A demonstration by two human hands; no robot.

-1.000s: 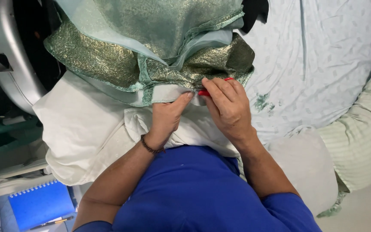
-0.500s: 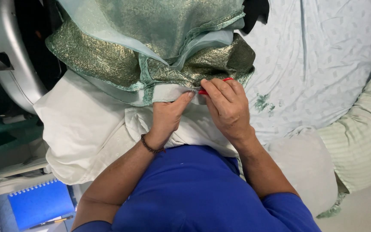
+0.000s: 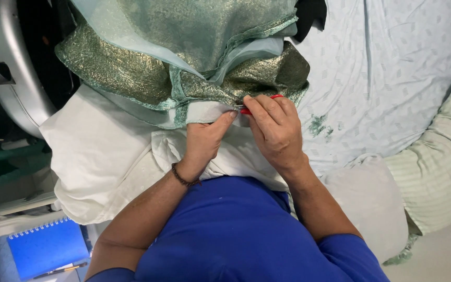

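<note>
Pale blue patterned bedding filled the right of the view, with a green-and-white striped pillow at its edge and a curved grey machine housing at the left. White cloth lay bunched over the person's lap, and across its upper part spread a shimmering green and gold brocade fabric with a pale sea-green lining, heaped in folds.

A blue spiral-bound notebook lay low at the left, well apart from the work.

The left hand, a dark beaded bracelet on its wrist, was closed in a pinch on the pale hem of the brocade, thumb and fingers holding the edge taut. The right hand was curled just beside it, its grip closed on a small red-handled tool, of which only slivers of red showed between the fingers; its tip was hidden at the seam, so what kind of tool it was could not be told.

Judging from this, the risks lay in that closeness. The tool's point worked almost against the left thumb, so a slip could nick it. The metallic weave looked prone to snagging or fraying if the tip caught cloth rather than thread. The heaped folds above could also slide down and cover the seam.
</note>
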